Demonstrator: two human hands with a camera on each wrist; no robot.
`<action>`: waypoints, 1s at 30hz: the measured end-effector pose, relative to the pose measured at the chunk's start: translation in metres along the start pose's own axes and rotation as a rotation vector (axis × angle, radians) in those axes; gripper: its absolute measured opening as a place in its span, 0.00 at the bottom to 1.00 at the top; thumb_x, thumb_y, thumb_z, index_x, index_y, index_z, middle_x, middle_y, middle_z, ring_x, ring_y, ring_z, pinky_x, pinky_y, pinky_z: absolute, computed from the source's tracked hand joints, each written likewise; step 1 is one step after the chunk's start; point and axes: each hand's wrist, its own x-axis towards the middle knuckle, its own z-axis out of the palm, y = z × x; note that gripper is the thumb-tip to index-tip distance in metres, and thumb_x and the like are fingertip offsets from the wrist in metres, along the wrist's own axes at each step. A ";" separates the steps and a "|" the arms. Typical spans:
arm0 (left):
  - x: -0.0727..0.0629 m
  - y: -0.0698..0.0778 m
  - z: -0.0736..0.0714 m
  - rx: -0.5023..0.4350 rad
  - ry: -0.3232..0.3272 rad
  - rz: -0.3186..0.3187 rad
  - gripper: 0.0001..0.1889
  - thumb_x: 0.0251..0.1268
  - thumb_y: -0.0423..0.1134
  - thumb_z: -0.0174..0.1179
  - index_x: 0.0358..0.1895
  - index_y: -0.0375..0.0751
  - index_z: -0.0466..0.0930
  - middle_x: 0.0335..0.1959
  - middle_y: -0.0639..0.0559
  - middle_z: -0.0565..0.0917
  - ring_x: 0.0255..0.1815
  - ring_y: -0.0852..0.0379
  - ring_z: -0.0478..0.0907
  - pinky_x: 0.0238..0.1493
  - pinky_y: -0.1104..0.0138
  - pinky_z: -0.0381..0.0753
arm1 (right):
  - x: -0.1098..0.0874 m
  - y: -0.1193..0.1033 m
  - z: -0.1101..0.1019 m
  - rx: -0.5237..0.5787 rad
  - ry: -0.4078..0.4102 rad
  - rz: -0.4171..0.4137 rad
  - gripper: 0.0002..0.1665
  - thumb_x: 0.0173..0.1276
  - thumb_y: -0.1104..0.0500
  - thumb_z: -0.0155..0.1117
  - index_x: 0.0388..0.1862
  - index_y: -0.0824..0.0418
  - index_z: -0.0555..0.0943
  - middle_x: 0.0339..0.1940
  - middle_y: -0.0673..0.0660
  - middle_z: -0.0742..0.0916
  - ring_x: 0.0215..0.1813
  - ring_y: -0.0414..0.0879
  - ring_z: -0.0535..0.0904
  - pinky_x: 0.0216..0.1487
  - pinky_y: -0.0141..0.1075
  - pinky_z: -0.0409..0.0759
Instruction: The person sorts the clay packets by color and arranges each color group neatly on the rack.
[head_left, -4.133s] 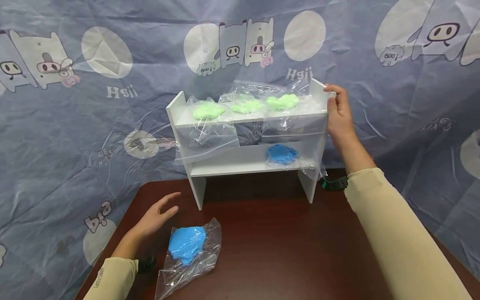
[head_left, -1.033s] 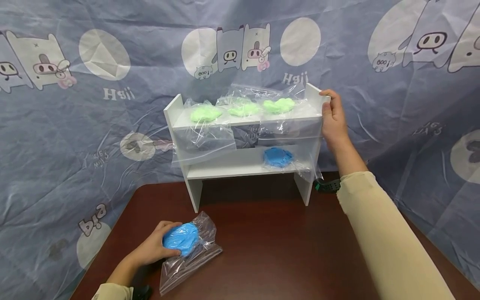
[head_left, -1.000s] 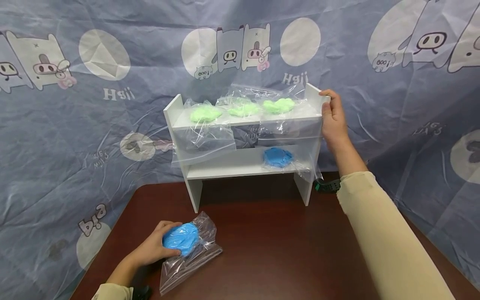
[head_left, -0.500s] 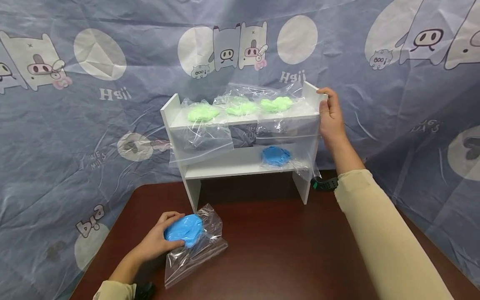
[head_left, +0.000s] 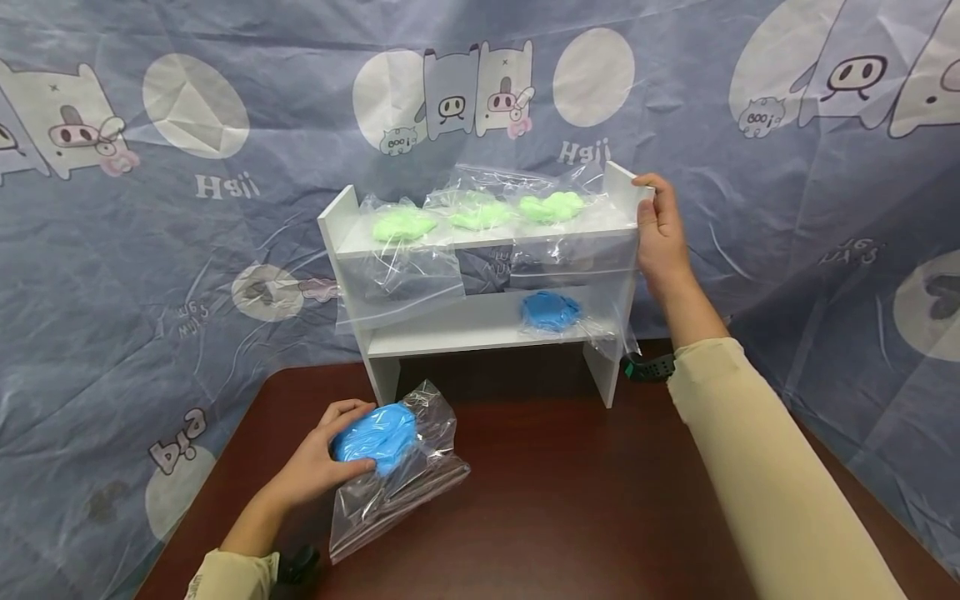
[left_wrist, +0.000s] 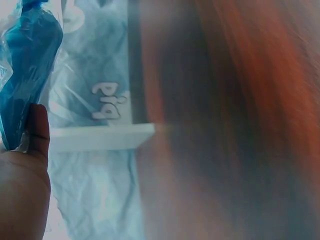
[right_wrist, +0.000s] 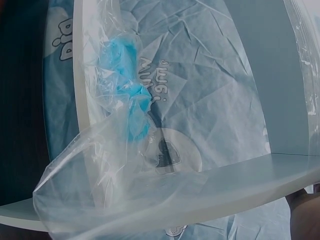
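My left hand (head_left: 318, 454) grips a clear zip bag with a soft blue lump (head_left: 382, 437) in it, thumb on the near side and fingers on the far side. The bag's loose end hangs to the right, in front of the white shelf's left leg. In the left wrist view the blue lump (left_wrist: 30, 55) shows at the upper left, above the table. My right hand (head_left: 663, 237) holds the upper right side panel of the white two-tier shelf (head_left: 442, 340). Another bagged blue lump (head_left: 551, 310) lies at the right of the lower tier.
Bagged light green lumps lie along the top tier: left (head_left: 405, 223), middle (head_left: 480, 214) and right (head_left: 551, 207). Their clear bags hang over its front edge. The shelf stands at the back of a dark red-brown table (head_left: 540, 500), before a patterned blue-grey cloth (head_left: 300, 167).
My left hand went from open beside the bagged blue lump to gripping it, then raised it and carried it forward and right toward the shelf. My right hand stays on the side panel.
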 end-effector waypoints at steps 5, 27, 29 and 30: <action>0.011 0.014 -0.002 -0.033 0.032 0.031 0.39 0.53 0.40 0.75 0.71 0.46 0.69 0.70 0.51 0.65 0.66 0.51 0.63 0.57 0.75 0.72 | 0.006 0.011 -0.004 0.005 0.003 -0.004 0.16 0.81 0.61 0.40 0.61 0.53 0.71 0.54 0.55 0.75 0.53 0.49 0.70 0.48 0.32 0.68; 0.079 0.066 -0.005 -0.105 0.152 0.042 0.37 0.57 0.36 0.72 0.72 0.45 0.69 0.72 0.47 0.64 0.70 0.44 0.64 0.66 0.62 0.69 | 0.006 0.015 -0.005 -0.028 -0.007 0.010 0.16 0.81 0.58 0.40 0.62 0.50 0.70 0.54 0.53 0.75 0.51 0.45 0.70 0.48 0.33 0.67; 0.088 0.070 -0.003 -0.100 0.169 0.029 0.37 0.57 0.36 0.72 0.72 0.45 0.69 0.71 0.44 0.65 0.69 0.42 0.65 0.66 0.53 0.70 | 0.005 0.011 -0.003 -0.009 -0.007 0.000 0.16 0.81 0.59 0.40 0.62 0.52 0.70 0.54 0.54 0.75 0.52 0.47 0.70 0.48 0.33 0.68; 0.092 0.071 -0.002 -0.095 0.177 0.019 0.37 0.57 0.37 0.71 0.72 0.44 0.69 0.70 0.43 0.65 0.69 0.41 0.65 0.66 0.49 0.70 | 0.004 0.008 -0.002 0.003 -0.009 -0.004 0.16 0.81 0.60 0.40 0.62 0.53 0.70 0.54 0.55 0.75 0.52 0.48 0.70 0.48 0.32 0.68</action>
